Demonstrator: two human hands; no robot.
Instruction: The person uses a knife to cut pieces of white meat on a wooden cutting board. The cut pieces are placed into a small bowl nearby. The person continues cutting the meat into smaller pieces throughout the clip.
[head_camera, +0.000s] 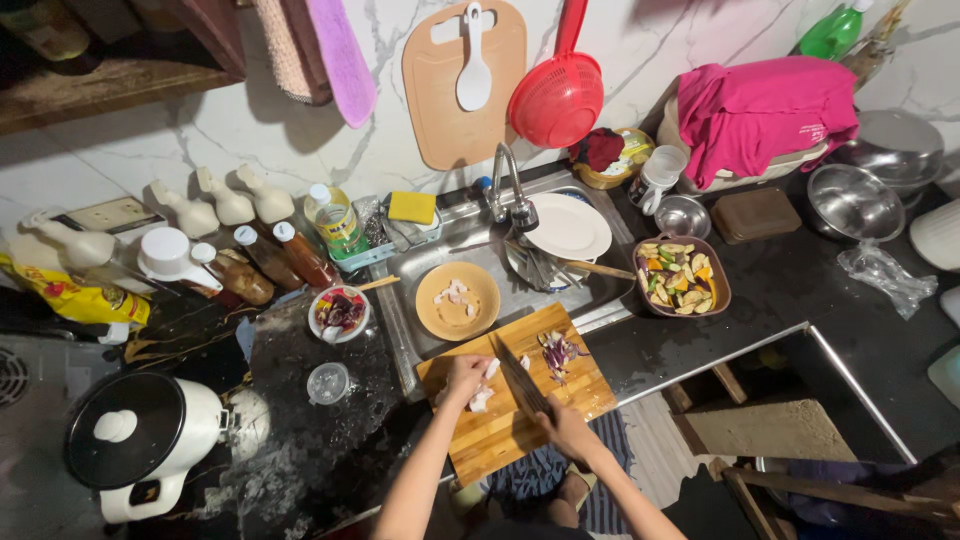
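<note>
Left hand (466, 377) pinned pale pieces (482, 398) on the wooden board (500, 435), right hand (567, 428) had clenched grip on the knife (519, 383) w/ blade toward 11 o'clock; fingertips were best curled back.

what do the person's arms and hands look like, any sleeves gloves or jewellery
Both arms are bare as far as the view shows them, with no sleeve reaching the forearms or wrists. The left hand and the right hand wear no gloves. No watch, bracelet or ring can be made out, though the hands are small in the picture and fine detail is hard to tell.
</note>
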